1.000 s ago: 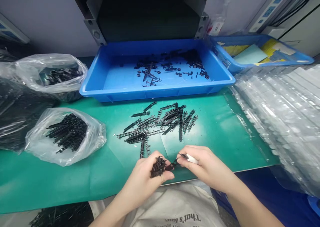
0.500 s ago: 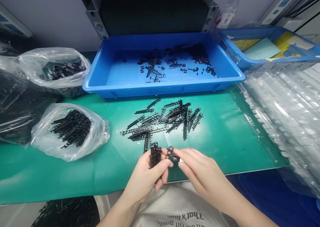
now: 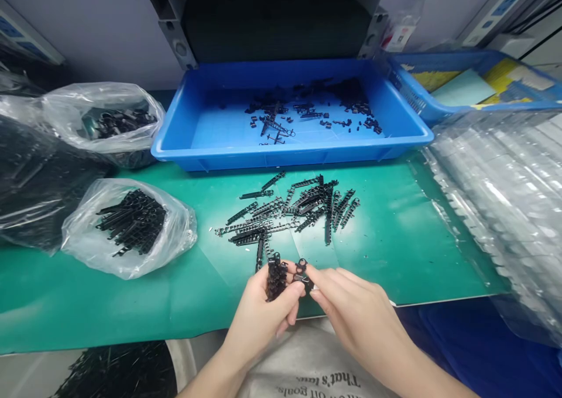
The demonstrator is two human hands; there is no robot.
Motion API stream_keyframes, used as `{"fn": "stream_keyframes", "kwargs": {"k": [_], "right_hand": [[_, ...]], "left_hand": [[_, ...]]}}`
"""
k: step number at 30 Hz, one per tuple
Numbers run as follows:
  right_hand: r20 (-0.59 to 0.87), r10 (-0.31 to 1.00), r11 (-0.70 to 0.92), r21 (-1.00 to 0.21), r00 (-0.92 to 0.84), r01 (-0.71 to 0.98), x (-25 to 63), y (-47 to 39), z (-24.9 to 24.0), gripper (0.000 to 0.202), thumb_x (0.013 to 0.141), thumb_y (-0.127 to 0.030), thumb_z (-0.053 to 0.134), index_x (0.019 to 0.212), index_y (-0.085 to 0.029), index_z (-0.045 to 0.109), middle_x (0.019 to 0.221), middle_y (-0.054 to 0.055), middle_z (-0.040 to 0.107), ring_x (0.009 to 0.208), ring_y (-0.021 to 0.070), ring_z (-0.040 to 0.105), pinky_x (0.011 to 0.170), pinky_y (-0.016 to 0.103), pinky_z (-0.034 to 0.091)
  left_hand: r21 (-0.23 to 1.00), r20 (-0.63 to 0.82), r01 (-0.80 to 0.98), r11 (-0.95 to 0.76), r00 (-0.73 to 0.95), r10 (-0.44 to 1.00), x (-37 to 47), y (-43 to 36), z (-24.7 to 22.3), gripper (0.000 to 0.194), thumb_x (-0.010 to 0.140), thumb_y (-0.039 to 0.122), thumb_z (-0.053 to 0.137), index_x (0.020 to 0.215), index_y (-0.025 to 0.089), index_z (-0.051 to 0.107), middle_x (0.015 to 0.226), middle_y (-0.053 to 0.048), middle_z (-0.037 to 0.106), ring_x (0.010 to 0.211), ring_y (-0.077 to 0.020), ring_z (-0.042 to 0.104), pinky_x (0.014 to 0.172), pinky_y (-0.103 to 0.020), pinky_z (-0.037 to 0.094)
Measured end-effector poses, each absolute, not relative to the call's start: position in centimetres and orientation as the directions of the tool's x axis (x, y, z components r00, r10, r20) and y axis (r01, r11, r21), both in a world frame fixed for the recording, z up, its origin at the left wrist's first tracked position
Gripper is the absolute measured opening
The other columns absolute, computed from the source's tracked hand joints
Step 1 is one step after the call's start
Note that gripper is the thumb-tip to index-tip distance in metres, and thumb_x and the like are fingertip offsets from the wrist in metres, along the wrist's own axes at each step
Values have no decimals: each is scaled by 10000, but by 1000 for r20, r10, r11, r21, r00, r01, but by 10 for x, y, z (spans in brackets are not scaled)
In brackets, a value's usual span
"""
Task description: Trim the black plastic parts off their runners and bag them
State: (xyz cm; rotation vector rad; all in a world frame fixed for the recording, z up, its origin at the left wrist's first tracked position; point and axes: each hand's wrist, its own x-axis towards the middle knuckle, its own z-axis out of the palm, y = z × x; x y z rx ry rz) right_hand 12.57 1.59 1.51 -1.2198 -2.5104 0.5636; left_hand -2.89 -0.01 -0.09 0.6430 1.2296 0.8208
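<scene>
"So, what were your hands doing?"

"My left hand (image 3: 257,310) was curled around a bunch of black strips (image 3: 276,278). Its fingertips also touched a little black piece (image 3: 301,266). My right hand (image 3: 353,298) pinched that piece from the other side."

"Where was the little piece?"

"Right between my two hands, near the front edge of the green table (image 3: 404,246)."

"Could anything have gone wrong?"

"I thought so. The piece was small and only fingertips had it, so it could have slipped and dropped. The bunch was fat, so a strip could have fallen out if my left hand got loose."

"How many of each thing did you count?"

"Two hands, one bunch and one little piece. One blue tub (image 3: 290,154), one blue basket (image 3: 410,91), and two open bags: a front bag (image 3: 85,249) and a back bag (image 3: 65,108), with black bits (image 3: 134,222) in both. Loose strips (image 3: 309,201) lay in a heap on the table, too mixed up to count."
</scene>
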Motion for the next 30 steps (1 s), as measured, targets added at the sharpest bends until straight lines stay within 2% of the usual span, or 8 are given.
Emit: {"fn": "stream_keyframes", "kwargs": {"k": [5, 10, 15, 18, 21, 24, 26, 30], "right_hand": [[121, 809, 551, -500, -575, 669, 123, 14, 12, 320, 952, -226, 288, 1152, -132, 519, 781, 36, 631, 628, 174, 550, 501, 268, 379], [150, 813, 556, -489, -563, 672, 120, 12, 10, 313, 951, -229, 297, 1117, -131, 545, 789, 44, 643, 625, 169, 561, 492, 258, 390], [224, 822, 562, -462, -523, 686, 116, 10, 4, 319, 945, -205, 295, 1120, -119, 546, 818, 69, 653, 669, 181, 586, 541, 273, 430], [197, 838, 530, -513, -508, 675, 115, 15, 2, 331, 946, -205, 277, 1143, -129, 533, 816, 68, 649, 698, 177, 596, 561, 267, 445], [165, 866, 481, -530, -472, 698, 112, 24, -1, 337, 954, -256, 275, 1146, -136, 525, 809, 62, 647, 695, 178, 611, 541, 268, 447], [117, 877, 458, -494, -466, 739, 102, 34, -5, 288, 934, -309, 363, 1089, -152, 549, 840, 50, 653, 699, 202, 632, 525, 291, 449], [58, 874, 451, -463, -482, 763, 91, 39, -7, 213, 905, -306, 448, 1025, -176, 568, 855, 32, 656, 701, 210, 641, 516, 296, 445], [-83, 857, 450, -359, -508, 818, 68, 43, -7, 202, 854, -368, 541, 908, -175, 565, 817, 27, 645, 675, 227, 646, 464, 294, 414]], "left_hand": [[823, -521, -209, 529, 93, 848, -28, -3, -2, 186, 787, 312, 527, 875, 158, 470, 414, 88, 413, 355, -38, 291, 338, -137, 196], [824, -523, -237, 515, 30, 852, -25, -2, 5, 209, 736, 304, 573, 829, 137, 487, 445, 89, 390, 374, -37, 320, 371, -153, 221], [798, -551, -317, 512, -41, 834, -21, -3, 5, 245, 710, 331, 593, 817, 141, 481, 533, 49, 482, 354, -28, 327, 354, -161, 204], [782, -570, -312, 539, -8, 822, -26, -6, -3, 259, 718, 356, 601, 813, 153, 472, 585, 28, 532, 336, -25, 324, 329, -159, 184], [817, -528, -326, 476, -88, 845, -39, -11, -11, 251, 734, 362, 607, 805, 161, 474, 571, 42, 522, 347, -28, 348, 351, -155, 220], [880, -445, -306, 365, -255, 859, -57, -15, -14, 233, 759, 363, 593, 749, 160, 480, 537, 51, 502, 354, -24, 342, 383, -157, 242], [901, -421, -261, 347, -327, 846, -67, -19, -13, 243, 765, 368, 591, 710, 160, 480, 545, 38, 516, 367, -29, 340, 383, -161, 235], [903, -428, -211, 375, -355, 831, -77, -25, -11, 264, 759, 407, 596, 715, 158, 522, 525, 23, 504, 403, -54, 338, 372, -166, 206]]}}
